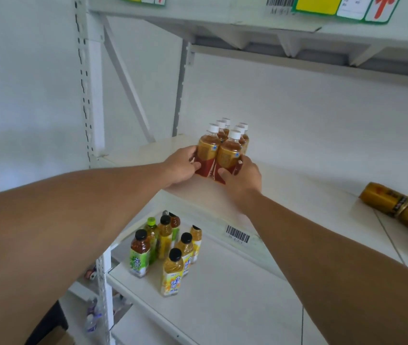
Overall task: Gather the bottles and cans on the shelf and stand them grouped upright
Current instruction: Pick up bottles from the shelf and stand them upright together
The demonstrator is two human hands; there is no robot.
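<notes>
Cupping the upright white-capped bottles from both sides, left hand and right hand press their bases.

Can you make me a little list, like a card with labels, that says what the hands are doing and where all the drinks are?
left hand: pressed against the left side of the white-capped bottles
right hand: pressed against their right side
white-capped bottles: six, upright, packed together on the middle shelf
lying bottles: on their sides at the right end of that shelf
black-capped bottles: upright in a bunch on the lower shelf
barcode sticker: on the middle shelf's front edge
</notes>
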